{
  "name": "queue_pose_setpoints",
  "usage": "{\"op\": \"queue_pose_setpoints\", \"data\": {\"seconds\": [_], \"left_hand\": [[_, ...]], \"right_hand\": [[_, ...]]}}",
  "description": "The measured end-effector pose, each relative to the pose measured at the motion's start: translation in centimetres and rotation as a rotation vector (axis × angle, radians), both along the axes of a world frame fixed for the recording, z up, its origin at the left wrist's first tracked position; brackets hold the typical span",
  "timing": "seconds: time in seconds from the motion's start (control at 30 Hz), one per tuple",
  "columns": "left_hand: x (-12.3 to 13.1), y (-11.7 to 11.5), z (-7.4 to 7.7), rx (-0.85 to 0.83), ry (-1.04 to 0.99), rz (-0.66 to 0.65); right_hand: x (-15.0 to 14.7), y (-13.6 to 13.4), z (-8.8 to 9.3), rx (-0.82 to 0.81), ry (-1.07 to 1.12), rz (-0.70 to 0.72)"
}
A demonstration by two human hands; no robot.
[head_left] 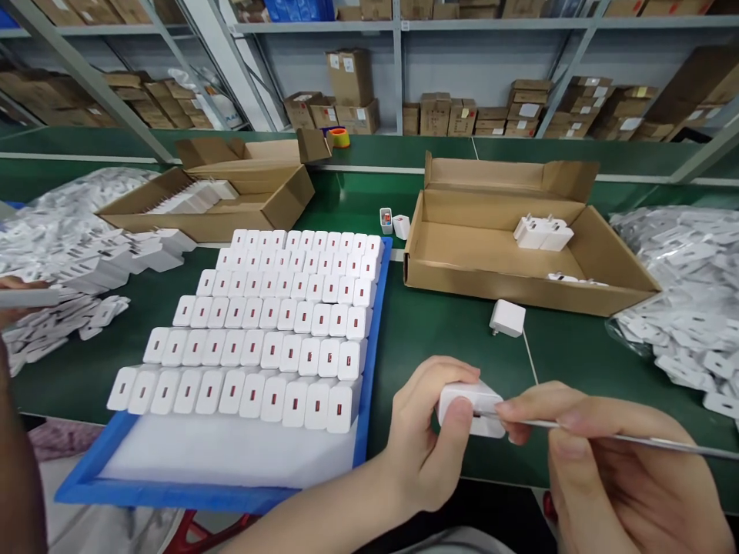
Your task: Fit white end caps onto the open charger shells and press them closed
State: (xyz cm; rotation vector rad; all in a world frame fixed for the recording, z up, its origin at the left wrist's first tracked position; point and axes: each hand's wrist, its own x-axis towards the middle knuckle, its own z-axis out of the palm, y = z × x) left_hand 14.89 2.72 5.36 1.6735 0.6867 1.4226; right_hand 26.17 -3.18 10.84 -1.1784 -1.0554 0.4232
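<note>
My left hand [430, 431] is closed around a white USB charger [470, 400], thumb on its near side. My right hand [623, 462] pinches a thin, metallic-looking rod [663, 442], whose front end meets the charger near its port; the exact contact is hidden by my fingers. Just beyond my hands lies another white charger [508, 318] with a thin white cord [530, 355] running from beside it down towards my right hand. To the left, a blue-rimmed tray [369, 369] holds rows of white chargers, most with reddish USB ports facing me.
Behind stand two open cardboard boxes, one [450, 273] at right and one [208, 227] at left, with chargers inside. Small white casings [393, 221] sit between them. Piles of white parts [698, 308] lie at both sides. Another person's hand [20, 300] shows at the left edge.
</note>
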Motion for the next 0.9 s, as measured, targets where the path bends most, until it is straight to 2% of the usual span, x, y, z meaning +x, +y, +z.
{"op": "queue_pose_setpoints", "data": {"seconds": [0.37,0.57,0.73,0.83,0.9], "left_hand": [[0.2,-0.2,-0.4,0.005,0.014,0.051],[0.3,-0.2,-0.6,0.022,0.028,0.032],[0.1,0.0,-0.3,0.046,0.069,0.039],[0.1,0.2,0.0,0.053,0.11,0.048],[0.2,0.4,0.1,0.047,0.113,0.061]], "right_hand": [[0.2,0.1,-0.1,-0.034,0.026,0.02],[0.6,0.4,-0.1,-0.07,0.029,0.138],[1.2,0.4,-0.9,-0.047,0.089,0.253],[1.2,0.1,-1.2,-0.063,0.085,0.251],[1.3,-0.5,-1.1,-0.096,0.059,0.184]]}}
